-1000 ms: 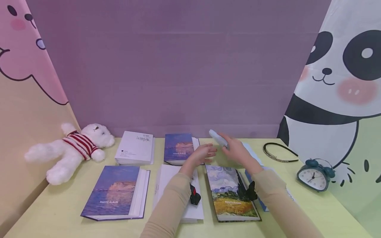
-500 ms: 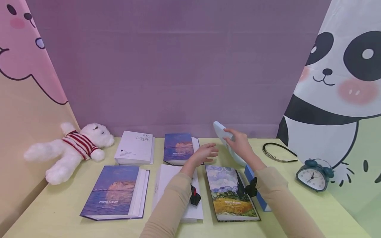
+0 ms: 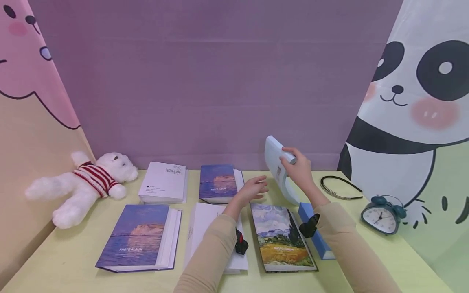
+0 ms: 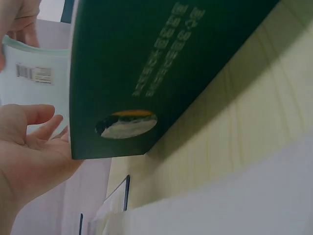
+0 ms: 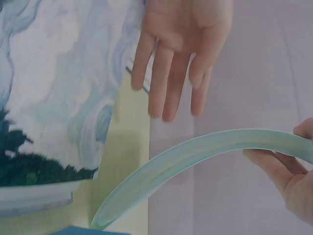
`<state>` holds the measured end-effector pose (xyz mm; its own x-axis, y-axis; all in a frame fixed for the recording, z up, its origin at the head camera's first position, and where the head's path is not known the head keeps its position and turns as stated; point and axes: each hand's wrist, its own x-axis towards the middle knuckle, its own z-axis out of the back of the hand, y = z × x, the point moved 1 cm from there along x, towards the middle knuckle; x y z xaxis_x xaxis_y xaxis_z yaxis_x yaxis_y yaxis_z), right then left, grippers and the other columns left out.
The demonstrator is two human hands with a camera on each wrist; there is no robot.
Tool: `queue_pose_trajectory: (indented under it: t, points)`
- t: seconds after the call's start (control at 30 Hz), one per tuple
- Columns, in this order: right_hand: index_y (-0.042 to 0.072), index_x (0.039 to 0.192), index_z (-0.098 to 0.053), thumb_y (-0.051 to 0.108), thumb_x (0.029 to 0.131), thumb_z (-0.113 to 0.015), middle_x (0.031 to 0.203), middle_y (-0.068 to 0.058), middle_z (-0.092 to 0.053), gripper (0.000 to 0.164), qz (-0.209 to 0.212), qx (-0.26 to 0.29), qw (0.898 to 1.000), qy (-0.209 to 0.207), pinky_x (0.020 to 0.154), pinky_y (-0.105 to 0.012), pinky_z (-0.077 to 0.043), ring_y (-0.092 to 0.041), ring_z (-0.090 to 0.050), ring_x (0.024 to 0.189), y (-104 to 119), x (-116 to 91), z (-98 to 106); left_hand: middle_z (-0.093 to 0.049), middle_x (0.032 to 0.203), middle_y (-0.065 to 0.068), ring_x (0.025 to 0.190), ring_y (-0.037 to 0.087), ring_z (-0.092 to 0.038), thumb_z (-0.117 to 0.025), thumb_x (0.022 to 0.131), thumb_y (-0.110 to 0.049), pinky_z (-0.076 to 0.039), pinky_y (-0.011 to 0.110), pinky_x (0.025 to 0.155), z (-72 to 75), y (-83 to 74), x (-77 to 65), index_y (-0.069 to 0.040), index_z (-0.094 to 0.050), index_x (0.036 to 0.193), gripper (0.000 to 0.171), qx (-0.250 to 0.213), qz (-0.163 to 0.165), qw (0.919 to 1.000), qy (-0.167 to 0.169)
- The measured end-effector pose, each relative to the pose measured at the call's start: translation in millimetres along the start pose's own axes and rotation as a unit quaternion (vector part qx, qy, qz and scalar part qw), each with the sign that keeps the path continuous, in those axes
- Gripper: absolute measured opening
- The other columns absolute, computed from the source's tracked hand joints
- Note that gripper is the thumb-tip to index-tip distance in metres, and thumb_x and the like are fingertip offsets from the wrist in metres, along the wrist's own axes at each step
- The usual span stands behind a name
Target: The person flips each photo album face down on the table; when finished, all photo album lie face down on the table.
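Note:
My right hand [image 3: 301, 171] pinches a pale blue soft-cover book [image 3: 275, 160] by its upper right edge, thumb on the near face. The book stands tilted and bends in a curve, its lower end down close to the table. A barcode label [image 4: 33, 73] on it shows in the left wrist view. My left hand [image 3: 252, 191] is held open to the left of the book, fingers spread and holding nothing, over the far end of the wheat-field photo album [image 3: 283, 238]. In the right wrist view the book's curved page edge [image 5: 171, 159] lies below the left hand's fingertips.
A blue album [image 3: 318, 240] lies right of the wheat-field one. Seascape albums [image 3: 137, 236] and white albums [image 3: 163, 183] lie to the left. A plush bear [image 3: 97, 179] rests at far left; a headband [image 3: 340, 197] and alarm clock [image 3: 381, 217] are at right.
My right hand has raised the pale blue book's upper part from above the blue album, up and back, and the book now bends more upright. The left hand has barely moved.

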<state>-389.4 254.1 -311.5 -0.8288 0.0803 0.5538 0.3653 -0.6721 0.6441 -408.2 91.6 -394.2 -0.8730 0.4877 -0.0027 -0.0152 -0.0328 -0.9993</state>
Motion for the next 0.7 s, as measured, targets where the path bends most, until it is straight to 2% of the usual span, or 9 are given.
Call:
queue_pose_trajectory:
  t: [0.2, 0.47, 0.6, 0.7]
  points:
    - [0.011, 0.122, -0.059, 0.017, 0.089, -0.062, 0.105, -0.023, -0.063, 0.034, -0.033, 0.047, 0.998, -0.014, 0.045, -0.025, -0.052, -0.033, -0.063, 0.078, 8.0, -1.1, 1.1, -0.038, 0.146, 0.019, 0.127, 0.033, -0.047, -0.041, 0.100, -0.015, -0.038, 0.049, 0.105, -5.1, 1.5, 0.4, -0.011, -0.031, 0.147, 0.048, -0.007, -0.003, 0.9998, 0.016]
    - [0.010, 0.127, -0.052, 0.019, 0.092, -0.058, 0.125, -0.022, -0.055, 0.037, -0.070, 0.116, 0.991, 0.000, 0.049, -0.029, -0.056, -0.037, -0.063, 0.087, 15.5, -1.8, 0.1, -0.041, 0.145, 0.013, 0.126, 0.030, -0.049, -0.042, 0.101, -0.015, -0.039, 0.049, 0.104, -4.5, 3.2, -0.3, -0.018, -0.029, 0.148, 0.049, -0.015, 0.000, 0.9998, 0.015]
    - [0.007, 0.129, -0.050, 0.020, 0.092, -0.057, 0.123, -0.021, -0.054, 0.040, -0.077, 0.149, 0.986, -0.008, 0.052, -0.029, -0.057, -0.023, -0.063, 0.080, 15.9, 1.5, 7.2, -0.043, 0.145, 0.011, 0.128, 0.030, -0.047, -0.045, 0.099, -0.012, -0.040, 0.050, 0.103, -2.0, 2.7, 1.6, -0.020, -0.034, 0.147, 0.050, -0.004, -0.016, 0.9998, 0.011]
    - [0.005, 0.133, -0.045, 0.021, 0.094, -0.055, 0.117, -0.013, -0.050, 0.043, -0.099, 0.192, 0.976, -0.013, 0.056, -0.028, -0.057, -0.010, -0.062, 0.075, 11.5, 4.7, 15.9, -0.043, 0.145, 0.010, 0.131, 0.029, -0.044, -0.045, 0.099, -0.012, -0.040, 0.051, 0.103, 1.5, 2.4, 3.1, -0.019, -0.037, 0.145, 0.048, 0.003, -0.020, 0.9998, 0.009]
